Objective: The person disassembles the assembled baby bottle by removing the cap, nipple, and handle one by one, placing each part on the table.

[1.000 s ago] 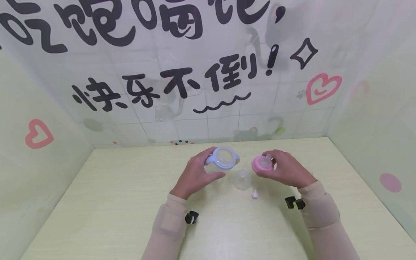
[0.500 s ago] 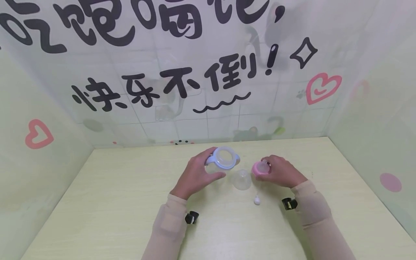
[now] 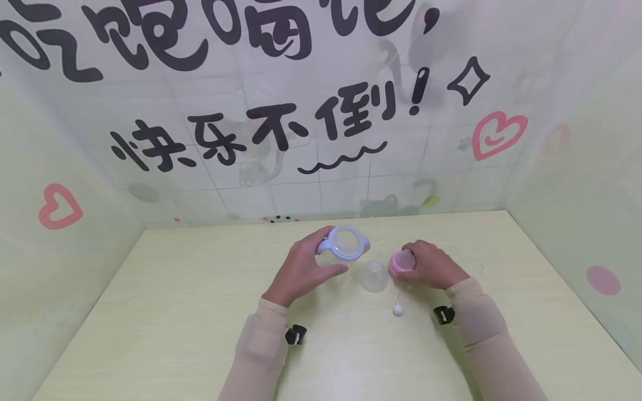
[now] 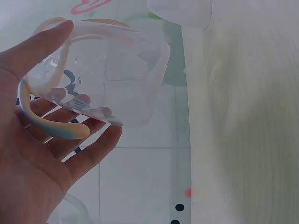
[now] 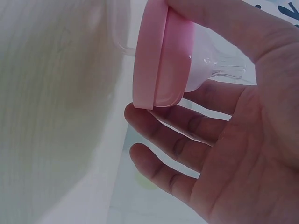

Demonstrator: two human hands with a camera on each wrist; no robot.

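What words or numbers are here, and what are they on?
"吃饱喝饱," back wall, top cut off.
"快乐不倒!" below it, same wall.
Blue-handled cup: dark marks on or behind it, unreadable.
Pink bottle top, clear dome, white piece: nothing readable.
No numbers readable.

Sleeves: long, pale beige, creased | Wrist pieces: small, black, blocky | Hands: bare

Pink collar partly hidden, clear dome cropped
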